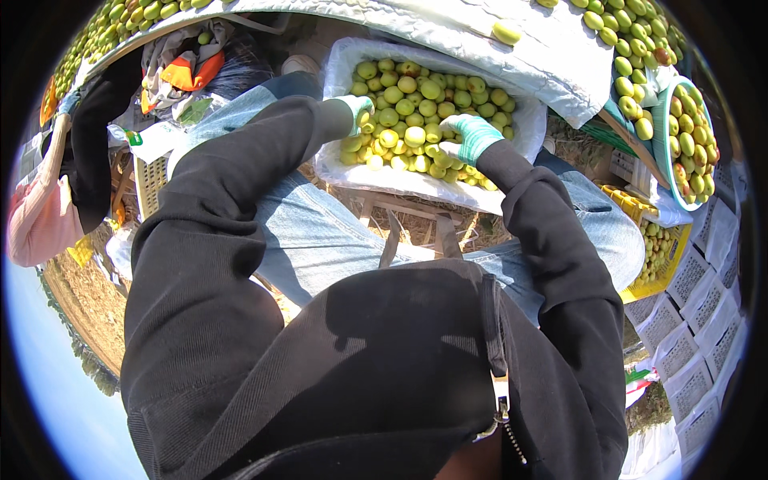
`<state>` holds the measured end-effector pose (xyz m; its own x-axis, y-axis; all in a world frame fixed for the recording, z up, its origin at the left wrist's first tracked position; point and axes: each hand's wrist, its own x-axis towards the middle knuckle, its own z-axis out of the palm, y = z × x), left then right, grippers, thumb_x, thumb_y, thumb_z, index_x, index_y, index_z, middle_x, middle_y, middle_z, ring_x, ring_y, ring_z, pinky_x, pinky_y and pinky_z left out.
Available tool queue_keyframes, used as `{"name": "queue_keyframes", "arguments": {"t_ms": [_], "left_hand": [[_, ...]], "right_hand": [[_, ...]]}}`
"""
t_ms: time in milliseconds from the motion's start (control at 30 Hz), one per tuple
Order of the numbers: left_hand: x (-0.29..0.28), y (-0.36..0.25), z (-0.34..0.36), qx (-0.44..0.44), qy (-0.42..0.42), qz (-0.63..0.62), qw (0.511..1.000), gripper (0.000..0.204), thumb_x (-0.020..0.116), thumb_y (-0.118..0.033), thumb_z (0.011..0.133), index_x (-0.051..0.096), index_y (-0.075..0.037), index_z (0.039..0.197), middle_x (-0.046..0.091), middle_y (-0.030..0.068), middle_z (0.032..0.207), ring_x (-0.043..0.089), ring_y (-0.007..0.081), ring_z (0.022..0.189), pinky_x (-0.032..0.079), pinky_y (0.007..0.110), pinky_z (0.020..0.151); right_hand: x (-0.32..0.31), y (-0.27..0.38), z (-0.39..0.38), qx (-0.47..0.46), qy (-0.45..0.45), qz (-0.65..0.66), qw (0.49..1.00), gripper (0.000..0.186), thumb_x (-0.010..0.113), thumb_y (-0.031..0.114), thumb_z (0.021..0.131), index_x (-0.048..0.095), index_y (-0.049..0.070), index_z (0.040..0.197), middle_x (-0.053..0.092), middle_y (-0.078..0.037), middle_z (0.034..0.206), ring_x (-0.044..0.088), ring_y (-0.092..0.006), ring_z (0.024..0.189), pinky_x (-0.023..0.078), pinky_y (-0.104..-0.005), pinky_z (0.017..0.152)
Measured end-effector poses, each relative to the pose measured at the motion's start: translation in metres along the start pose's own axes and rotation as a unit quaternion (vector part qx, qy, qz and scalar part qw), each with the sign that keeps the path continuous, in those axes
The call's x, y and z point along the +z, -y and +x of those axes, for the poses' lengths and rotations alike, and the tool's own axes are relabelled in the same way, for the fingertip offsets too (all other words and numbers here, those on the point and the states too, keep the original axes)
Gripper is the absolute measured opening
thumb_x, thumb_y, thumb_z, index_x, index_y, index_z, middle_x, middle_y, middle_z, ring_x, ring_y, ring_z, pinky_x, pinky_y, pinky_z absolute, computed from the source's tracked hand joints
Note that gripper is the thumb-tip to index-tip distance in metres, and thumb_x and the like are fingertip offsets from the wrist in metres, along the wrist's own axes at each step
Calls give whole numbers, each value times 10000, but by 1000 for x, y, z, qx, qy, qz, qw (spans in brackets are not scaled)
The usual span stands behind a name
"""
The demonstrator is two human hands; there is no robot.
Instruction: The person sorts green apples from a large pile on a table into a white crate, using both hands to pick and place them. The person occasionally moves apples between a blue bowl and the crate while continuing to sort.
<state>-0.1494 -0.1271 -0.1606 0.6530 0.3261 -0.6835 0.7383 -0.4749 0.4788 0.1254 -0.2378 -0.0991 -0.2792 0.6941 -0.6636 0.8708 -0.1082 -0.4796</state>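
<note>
A crate lined with white plastic (531,128) sits in front of my knees, piled with green jujubes (414,136), some marked with brown patches. At the crate's left side my gloved left hand (357,112) is curled, its fingers closed about a green jujube. My gloved right hand (475,138) reaches over the right part of the pile. Its thumb and fingers are apart, with nothing seen between them. Both gloves are pale turquoise and white.
A cloth-covered sorting table (448,24) spans the far side, with jujubes at both ends. At right are a round turquoise basin (666,144) of jujubes, a yellow crate (672,268) and stacked white crates (693,340). Another person's pink sleeve (44,220) shows at left.
</note>
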Motion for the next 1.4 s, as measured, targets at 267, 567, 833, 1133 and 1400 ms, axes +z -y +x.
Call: {"name": "queue_keyframes", "arguments": {"t_ms": [267, 567, 833, 1133, 1400], "left_hand": [[9, -1, 12, 79, -115, -79, 987, 488, 734, -92, 714, 559, -177, 1161, 536, 154, 1021, 545, 351, 965, 469, 416, 863], [33, -40, -3, 26, 1, -97, 995, 313, 570, -301, 901, 530, -116, 1150, 550, 136, 1043, 596, 251, 903, 499, 341, 758], [1, -24, 10, -35, -39, 121, 991, 337, 539, -273, 913, 545, -175, 1235, 524, 172, 1207, 597, 305, 1032, 492, 347, 841], [-26, -20, 17, -90, -49, 46, 994, 381, 564, -180, 866, 525, -102, 1237, 614, 194, 1079, 597, 353, 984, 480, 410, 843], [-162, -103, -43, 125, -279, -6, 952, 417, 596, -236, 886, 505, -108, 1272, 605, 172, 1048, 609, 319, 909, 496, 407, 813]], "right_hand": [[24, 36, 66, 14, -216, 23, 976, 505, 640, 224, 815, 489, 96, 1280, 494, -182, 1282, 471, -352, 1180, 397, -387, 1002], [10, -18, 34, -3, -297, -98, 950, 343, 557, 239, 881, 561, 137, 1208, 581, -165, 1158, 570, -342, 1027, 474, -415, 871], [0, -70, 62, 204, -133, -121, 962, 595, 524, 343, 882, 313, 176, 1413, 412, -229, 1377, 467, -356, 1225, 390, -465, 1005], [-27, 5, 10, 134, -143, -81, 977, 368, 430, 364, 950, 514, 142, 1231, 663, -192, 827, 649, -353, 773, 501, -466, 680], [-140, 15, -20, -61, -432, -86, 896, 275, 601, 146, 854, 566, 67, 1115, 586, -204, 1040, 576, -371, 897, 480, -436, 787]]}}
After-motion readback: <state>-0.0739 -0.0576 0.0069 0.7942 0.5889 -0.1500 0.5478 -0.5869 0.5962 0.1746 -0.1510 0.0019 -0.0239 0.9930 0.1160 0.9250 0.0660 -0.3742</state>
